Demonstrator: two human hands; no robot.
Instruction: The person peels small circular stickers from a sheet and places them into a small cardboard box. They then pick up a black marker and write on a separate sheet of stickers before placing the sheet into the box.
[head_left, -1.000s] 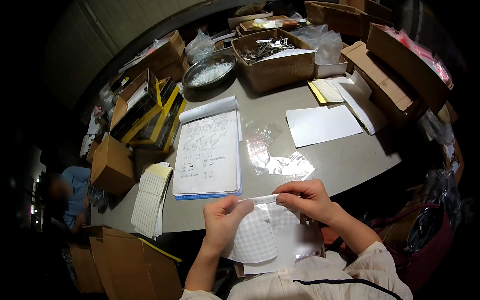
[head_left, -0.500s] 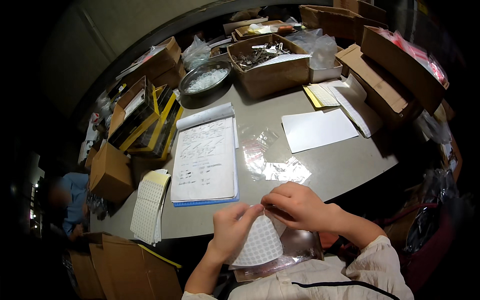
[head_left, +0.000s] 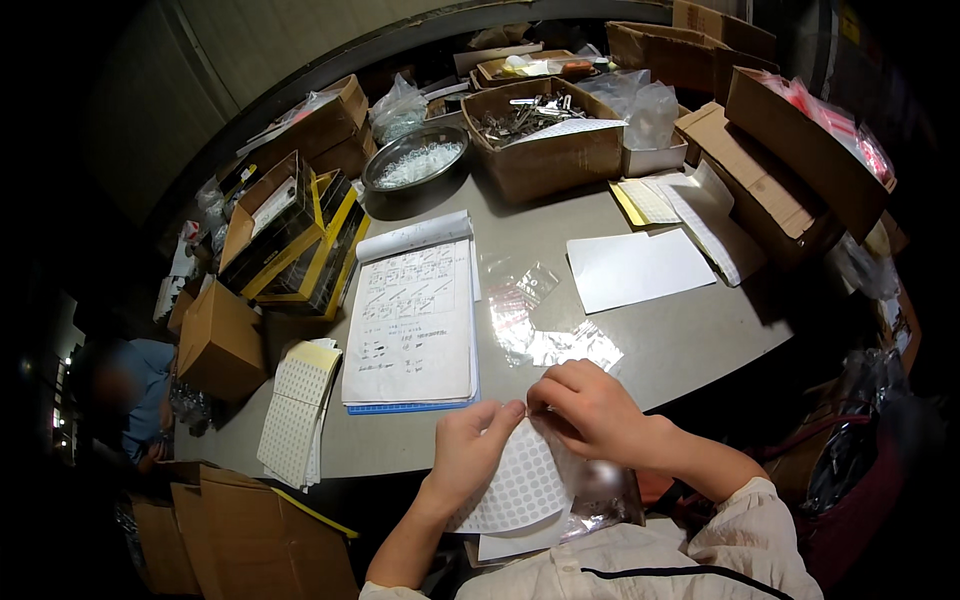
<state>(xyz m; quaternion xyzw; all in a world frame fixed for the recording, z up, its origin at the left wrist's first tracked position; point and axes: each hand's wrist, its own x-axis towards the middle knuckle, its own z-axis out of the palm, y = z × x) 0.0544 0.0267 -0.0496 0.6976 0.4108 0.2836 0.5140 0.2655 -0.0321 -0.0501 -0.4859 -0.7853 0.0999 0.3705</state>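
My left hand (head_left: 468,442) grips the left side of a white sheet of round grey stickers (head_left: 520,482), thumb pressed near its top corner. Fingertips of my right hand (head_left: 592,415) pinch that same top corner, touching my left thumb; what lies between them is too small to make out. The sheet hangs tilted over my lap. Beneath it are another white sheet (head_left: 510,542) and a shiny clear plastic bag (head_left: 605,505). Beyond my hands, several small clear zip bags (head_left: 575,345) lie on the grey table (head_left: 640,345).
A notepad (head_left: 410,320) with handwriting and more sticker sheets (head_left: 298,410) lie left. Blank paper (head_left: 640,268) is right. Behind stand a bowl of clear pieces (head_left: 420,165), a carton of metal parts (head_left: 545,165) and other cartons (head_left: 225,335). A person in blue (head_left: 150,390) is far left.
The sticker sheet has swung a little, showing more of its dotted face, and the white sheet beneath now shows. Both hands keep their pinch at the top corner. The view has shifted slightly.
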